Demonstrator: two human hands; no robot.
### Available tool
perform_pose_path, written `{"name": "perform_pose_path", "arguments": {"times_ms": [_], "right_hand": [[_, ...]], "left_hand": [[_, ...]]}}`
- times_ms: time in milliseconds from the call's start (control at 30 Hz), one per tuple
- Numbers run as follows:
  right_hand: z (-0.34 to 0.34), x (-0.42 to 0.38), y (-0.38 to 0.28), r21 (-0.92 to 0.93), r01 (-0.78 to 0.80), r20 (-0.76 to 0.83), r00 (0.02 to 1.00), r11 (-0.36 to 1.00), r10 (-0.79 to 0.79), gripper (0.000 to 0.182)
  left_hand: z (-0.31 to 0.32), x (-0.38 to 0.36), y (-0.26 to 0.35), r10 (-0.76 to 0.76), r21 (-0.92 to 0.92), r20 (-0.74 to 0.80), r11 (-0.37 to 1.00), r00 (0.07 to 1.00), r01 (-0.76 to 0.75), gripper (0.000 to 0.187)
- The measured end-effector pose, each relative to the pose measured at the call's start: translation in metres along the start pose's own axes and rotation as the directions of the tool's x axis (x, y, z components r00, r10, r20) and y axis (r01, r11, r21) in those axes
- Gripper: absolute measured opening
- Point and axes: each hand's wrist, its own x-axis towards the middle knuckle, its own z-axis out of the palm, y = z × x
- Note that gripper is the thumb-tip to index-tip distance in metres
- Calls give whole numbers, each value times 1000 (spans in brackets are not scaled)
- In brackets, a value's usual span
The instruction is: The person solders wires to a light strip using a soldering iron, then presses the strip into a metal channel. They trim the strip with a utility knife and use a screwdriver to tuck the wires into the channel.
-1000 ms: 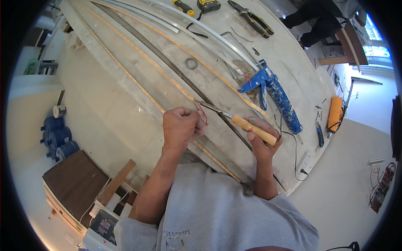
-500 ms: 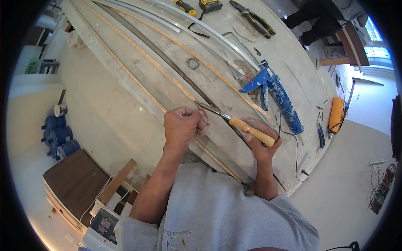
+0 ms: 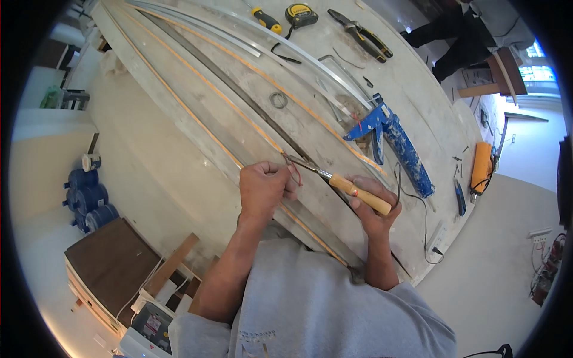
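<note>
The thin red wire (image 3: 293, 173) sits at the near end of the long light-strip channel (image 3: 262, 134) on the worktable (image 3: 412, 89), pinched in your left hand (image 3: 262, 188), and compared with 1 second ago it has hardly moved on the channel: the small shift of everything in view looks like your head tilting, not the work moving. What has changed is slight; the metal tip of the wooden-handled soldering iron (image 3: 358, 192) now lies a little closer to your left fingertips, touching or just beside the wire loop, so the joining work at that spot appears to be under way and not finished. Your left fingers are curled tight into a near fist, thumb and forefinger closed on the wire, with no gap to be seen. Your right hand (image 3: 373, 206) is wrapped narrowly around the wooden handle, fingers folded over it and thumb along the side, holding it low and slanted toward the left hand. Whether the tip truly touches bare wire or only the channel's edge I cannot tell, as the spot is small and partly hidden by your knuckles. Farther out, the blue caulking gun (image 3: 397, 146) lies just beyond the iron, a black cord (image 3: 418, 203) trails to the table's edge, and the pliers (image 3: 361, 36), tape measure (image 3: 300, 13) and yellow-handled screwdriver (image 3: 267, 19) lie well apart at the far end.
</note>
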Motion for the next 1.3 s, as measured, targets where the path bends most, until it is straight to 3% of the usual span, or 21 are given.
{"name": "perform_pose_path", "arguments": {"times_ms": [533,733,800,900,1000,1300], "right_hand": [[1,0,2,56,-4,-4,1000,998,4,31],[-5,-12,26,369,-110,-143,974,923,173,40],[-6,-14,37,522,-70,-146,975,850,170,47],[-7,-11,38,692,-66,-147,962,719,229,43],[-7,-8,36,774,-34,-168,952,632,257,40],[-6,-3,28,718,-89,-153,947,690,282,39]], "left_hand": [[0,0,-1,-6,-10,5,1000,1000,6,21],[-1,-1,1,7,17,12,1000,1000,-7,20],[0,-2,2,12,22,13,1000,1000,-13,20],[0,-1,2,11,22,12,1000,1000,-12,19],[1,-2,1,-2,41,-1,999,1000,2,18],[2,0,0,-6,39,-15,999,1000,7,16]]}}
